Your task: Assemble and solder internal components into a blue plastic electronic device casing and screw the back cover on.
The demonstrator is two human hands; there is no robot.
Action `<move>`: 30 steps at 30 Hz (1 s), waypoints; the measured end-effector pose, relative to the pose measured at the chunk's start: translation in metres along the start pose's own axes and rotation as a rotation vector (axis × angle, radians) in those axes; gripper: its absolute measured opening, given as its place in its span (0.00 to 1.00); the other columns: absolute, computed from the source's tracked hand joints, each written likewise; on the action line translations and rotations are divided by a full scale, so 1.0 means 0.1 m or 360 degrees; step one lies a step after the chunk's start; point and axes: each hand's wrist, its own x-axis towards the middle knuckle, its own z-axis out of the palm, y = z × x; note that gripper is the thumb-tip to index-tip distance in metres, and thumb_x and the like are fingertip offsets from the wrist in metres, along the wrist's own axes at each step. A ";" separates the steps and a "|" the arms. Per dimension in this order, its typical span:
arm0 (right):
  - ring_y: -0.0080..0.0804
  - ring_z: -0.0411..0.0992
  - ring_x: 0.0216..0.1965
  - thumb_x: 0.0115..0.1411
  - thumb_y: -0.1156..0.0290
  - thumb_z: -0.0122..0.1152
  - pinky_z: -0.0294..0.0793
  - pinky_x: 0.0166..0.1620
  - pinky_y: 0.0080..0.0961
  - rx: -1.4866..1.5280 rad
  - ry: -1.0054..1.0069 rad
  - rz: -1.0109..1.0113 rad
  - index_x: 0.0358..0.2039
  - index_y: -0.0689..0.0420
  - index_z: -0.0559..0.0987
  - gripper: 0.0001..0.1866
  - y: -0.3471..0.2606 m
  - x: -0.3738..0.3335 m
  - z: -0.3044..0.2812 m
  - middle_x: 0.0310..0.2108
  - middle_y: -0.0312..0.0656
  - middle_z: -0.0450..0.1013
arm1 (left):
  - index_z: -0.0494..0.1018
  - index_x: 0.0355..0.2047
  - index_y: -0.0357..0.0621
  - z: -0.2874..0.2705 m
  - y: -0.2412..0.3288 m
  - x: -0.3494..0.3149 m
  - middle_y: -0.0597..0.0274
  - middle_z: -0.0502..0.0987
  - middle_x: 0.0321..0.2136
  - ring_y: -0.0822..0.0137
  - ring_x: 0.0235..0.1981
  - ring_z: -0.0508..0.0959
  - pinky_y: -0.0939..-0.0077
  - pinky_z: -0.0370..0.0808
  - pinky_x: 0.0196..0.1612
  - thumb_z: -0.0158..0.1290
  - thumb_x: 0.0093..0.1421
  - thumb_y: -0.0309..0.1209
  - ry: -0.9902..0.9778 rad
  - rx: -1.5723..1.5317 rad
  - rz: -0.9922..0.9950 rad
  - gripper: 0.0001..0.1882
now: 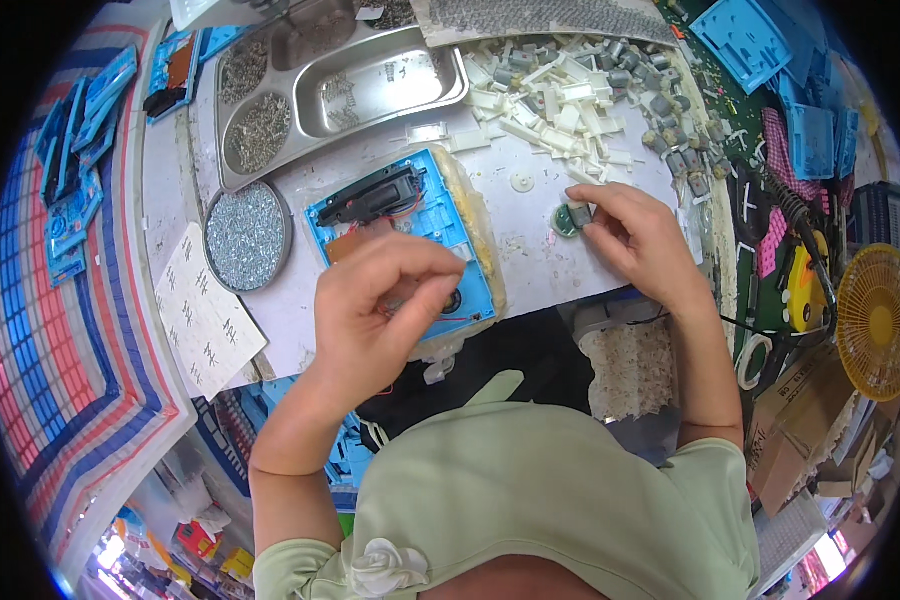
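Observation:
A blue plastic housing (457, 232) lies open in front of me on a padded, plastic-wrapped support. A long black part (375, 196) with thin wires sits in its upper end. My left hand (370, 305) is over the housing's lower left, thumb and forefinger pinched together; whatever they hold, if anything, is hidden. To the right, my right hand (638, 238) grips a small grey cylindrical motor (579, 214) between thumb and fingers. Beside that motor, at the fingertips, is a small round green circuit board (564, 224). A white round plastic disc (522, 182) rests between the hands.
White plastic pieces (570, 95) and grey motors (682, 160) are heaped at the back right. A metal compartment tray (455, 85) and a round dish of screws (248, 240) stand left. Handwritten paper (205, 335) lies below the dish. A yellow fan (875, 320) is far right.

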 end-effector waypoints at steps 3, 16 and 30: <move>0.32 0.74 0.32 0.56 0.79 0.63 0.74 0.38 0.27 -0.0324 0.0003 -0.0262 0.51 0.57 0.81 0.20 -0.03 0.08 -0.03 0.33 0.43 0.76 | 0.80 0.39 0.35 0.06 -0.06 -0.12 0.57 0.82 0.37 0.69 0.36 0.82 0.78 0.81 0.38 0.58 0.60 0.16 0.0108 0.0024 0.0059 0.07; 0.13 0.70 0.26 0.58 0.81 0.68 0.68 0.27 0.11 0.1800 -0.0272 0.0531 0.58 0.63 0.75 0.26 -0.87 0.09 0.45 0.29 0.33 0.73 | 0.71 0.50 0.37 0.20 -0.13 -0.33 0.61 0.78 0.40 0.74 0.42 0.80 0.78 0.80 0.45 0.59 0.63 0.17 0.0148 -0.0139 -0.0202 0.16; 0.16 0.73 0.27 0.55 0.75 0.74 0.70 0.29 0.16 0.0606 -0.0014 -0.0246 0.53 0.59 0.76 0.25 -0.91 0.17 0.56 0.26 0.34 0.74 | 0.74 0.45 0.40 0.20 -0.30 -0.39 0.57 0.80 0.34 0.63 0.34 0.84 0.69 0.82 0.37 0.62 0.59 0.19 0.0377 0.0096 0.0136 0.15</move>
